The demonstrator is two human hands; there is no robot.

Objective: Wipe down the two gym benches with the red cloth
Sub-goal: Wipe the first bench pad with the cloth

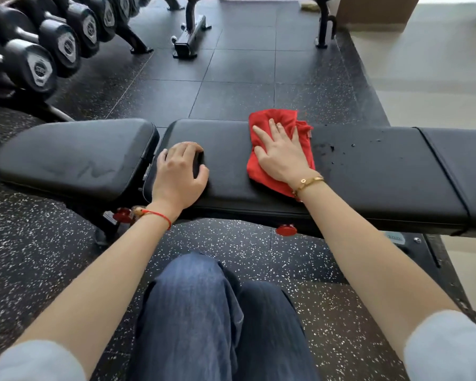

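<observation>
A black padded gym bench [368,174] runs across the view in front of me, with its seat pad [74,158] at the left. The red cloth [261,119] lies on the long pad near its middle. My right hand [280,152] presses flat on the cloth with fingers spread. My left hand [180,167] rests on the pad's left end, fingers curled, nothing in it. Dark wet specks mark the pad to the right of the cloth. The base of a second bench [188,39] stands on the floor beyond.
A rack of black dumbbells [39,67] fills the upper left. Red adjustment knobs [286,230] stick out under the bench. My knees in blue jeans [217,312] are close to its near edge. Speckled rubber flooring [245,78] lies between the benches.
</observation>
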